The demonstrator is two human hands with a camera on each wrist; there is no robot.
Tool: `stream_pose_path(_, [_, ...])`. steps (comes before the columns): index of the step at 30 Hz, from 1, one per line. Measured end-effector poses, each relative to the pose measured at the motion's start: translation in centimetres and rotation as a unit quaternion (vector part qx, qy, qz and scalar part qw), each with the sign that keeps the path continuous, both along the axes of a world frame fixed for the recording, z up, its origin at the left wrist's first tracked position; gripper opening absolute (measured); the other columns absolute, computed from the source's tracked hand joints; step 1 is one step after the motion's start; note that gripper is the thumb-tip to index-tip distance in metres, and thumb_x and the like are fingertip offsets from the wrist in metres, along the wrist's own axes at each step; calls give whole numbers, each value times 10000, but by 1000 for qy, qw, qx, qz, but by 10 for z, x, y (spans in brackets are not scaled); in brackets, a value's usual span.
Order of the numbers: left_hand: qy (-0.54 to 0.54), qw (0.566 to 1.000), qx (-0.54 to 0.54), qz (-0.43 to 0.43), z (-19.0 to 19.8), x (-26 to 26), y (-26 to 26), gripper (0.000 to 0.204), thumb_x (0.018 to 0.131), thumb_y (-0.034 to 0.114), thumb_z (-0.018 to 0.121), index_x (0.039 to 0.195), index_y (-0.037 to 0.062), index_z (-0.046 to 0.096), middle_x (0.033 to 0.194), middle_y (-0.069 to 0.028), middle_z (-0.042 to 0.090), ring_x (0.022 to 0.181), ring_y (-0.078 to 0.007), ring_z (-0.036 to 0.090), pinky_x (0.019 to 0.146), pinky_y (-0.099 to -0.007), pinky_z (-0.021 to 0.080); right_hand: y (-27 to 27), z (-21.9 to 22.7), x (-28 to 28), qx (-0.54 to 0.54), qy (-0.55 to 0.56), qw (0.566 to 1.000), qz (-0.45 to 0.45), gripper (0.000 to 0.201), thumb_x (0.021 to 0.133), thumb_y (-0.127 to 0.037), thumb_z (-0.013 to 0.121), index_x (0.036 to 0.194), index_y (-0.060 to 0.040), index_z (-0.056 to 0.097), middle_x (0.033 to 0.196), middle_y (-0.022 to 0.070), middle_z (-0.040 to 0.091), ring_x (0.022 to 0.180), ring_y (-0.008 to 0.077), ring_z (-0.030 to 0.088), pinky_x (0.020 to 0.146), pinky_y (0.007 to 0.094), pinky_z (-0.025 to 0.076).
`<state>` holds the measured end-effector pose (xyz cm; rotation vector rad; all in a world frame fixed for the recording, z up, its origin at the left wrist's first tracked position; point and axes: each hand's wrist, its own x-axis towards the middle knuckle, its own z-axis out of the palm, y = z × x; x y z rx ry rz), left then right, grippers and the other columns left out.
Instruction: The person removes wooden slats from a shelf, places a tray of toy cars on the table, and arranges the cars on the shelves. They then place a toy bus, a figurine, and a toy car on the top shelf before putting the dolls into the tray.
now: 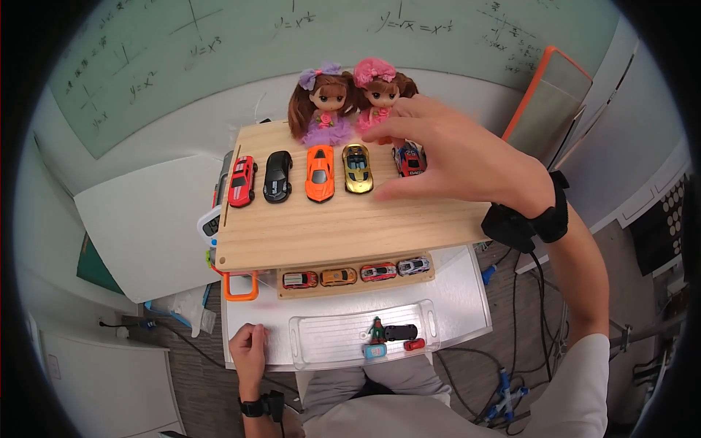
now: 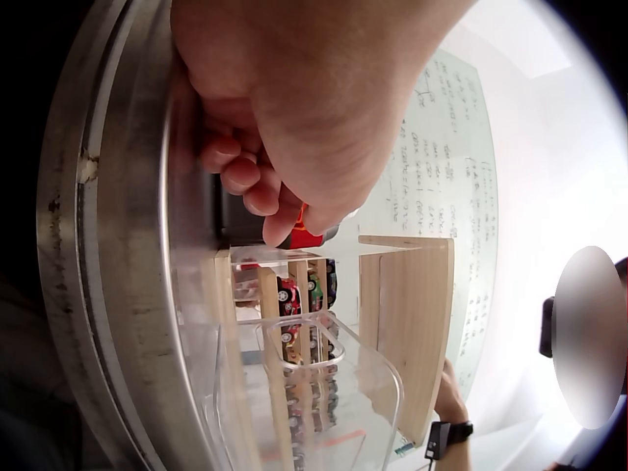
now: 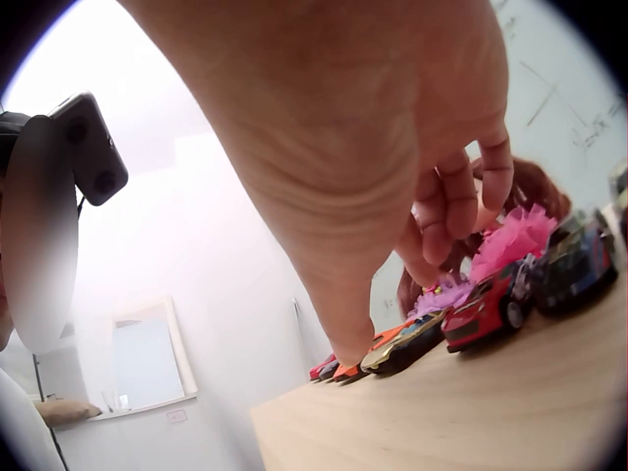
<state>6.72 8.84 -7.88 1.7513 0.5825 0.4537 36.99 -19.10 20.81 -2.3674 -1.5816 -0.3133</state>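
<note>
My right hand (image 1: 456,157) is over the right end of the wooden top, thumb and fingers spread apart, holding nothing. Between its fingers and thumb shows a red-and-blue toy car (image 1: 410,159); the gold car (image 1: 358,168) lies just left of the thumb. Orange (image 1: 320,174), black (image 1: 277,177) and red (image 1: 242,181) cars continue the row. In the right wrist view a red car (image 3: 483,316) and a dark blue car (image 3: 576,267) sit near the hand (image 3: 392,147). My left hand (image 1: 248,356) rests by the white table's left edge, its fingers loosely curled and empty in the left wrist view (image 2: 304,118).
Two dolls, purple (image 1: 326,131) and pink (image 1: 374,117), stand behind the cars. Several cars line a lower wooden shelf (image 1: 358,290). A clear tray (image 1: 321,347) in front holds a black car (image 1: 401,332), small items and a green-and-red figure (image 1: 377,330). Behind is a whiteboard (image 1: 241,44).
</note>
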Motion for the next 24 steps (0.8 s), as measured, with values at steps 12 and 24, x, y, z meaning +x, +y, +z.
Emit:
stream_pose_path(12, [-3, 1000, 8, -4, 2, -1, 0, 242, 1018, 111, 646, 815, -15, 681, 676, 30, 549, 628, -44, 446, 571, -240, 348, 22, -1, 2, -37, 36, 999, -16, 640, 801, -454, 822, 1175, 49, 696, 1016, 176, 626, 1031, 338, 617, 912, 410, 505])
stream_pose_path(24, [0, 1000, 16, 2, 3, 0, -1, 240, 1013, 114, 650, 818, -20, 692, 673, 33, 551, 617, -41, 444, 564, -241, 346, 6, 2, 3, -42, 37, 998, -20, 660, 799, -449, 797, 1207, 58, 687, 1135, 202, 679, 1128, 366, 638, 1008, 433, 509])
